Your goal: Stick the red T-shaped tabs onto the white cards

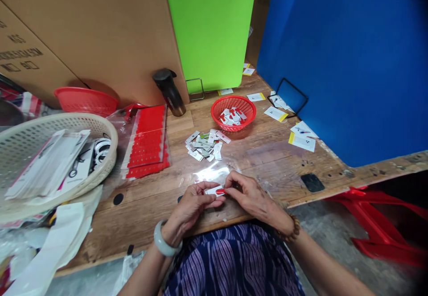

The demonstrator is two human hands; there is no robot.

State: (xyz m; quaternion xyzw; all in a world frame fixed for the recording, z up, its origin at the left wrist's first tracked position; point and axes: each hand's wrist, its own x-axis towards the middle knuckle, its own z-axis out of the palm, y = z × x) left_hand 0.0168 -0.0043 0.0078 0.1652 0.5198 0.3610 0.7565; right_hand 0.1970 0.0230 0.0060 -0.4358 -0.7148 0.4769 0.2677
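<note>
Near the table's front edge, my left hand (199, 200) is closed on a small white tag (211, 191), gripping it between thumb and fingers. My right hand (250, 195) pinches a small red piece (220, 191) lying against that tag's right end. Beyond my hands lies a loose pile of small white and silvery tags (204, 145). Farther back stands a red plastic basket (252, 114) holding several white tags with red pieces on them. Sheets of red pieces (147, 140) in clear plastic lie to the left of the pile.
A large cream basket (113, 146) with printed cards stands at left, before a red basket (85, 101). A dark tumbler (170, 93) stands at the back. Green (210, 28) and blue (347, 64) boards rise behind. Cards (302, 141) lie at right; a red stool (364, 220) is below.
</note>
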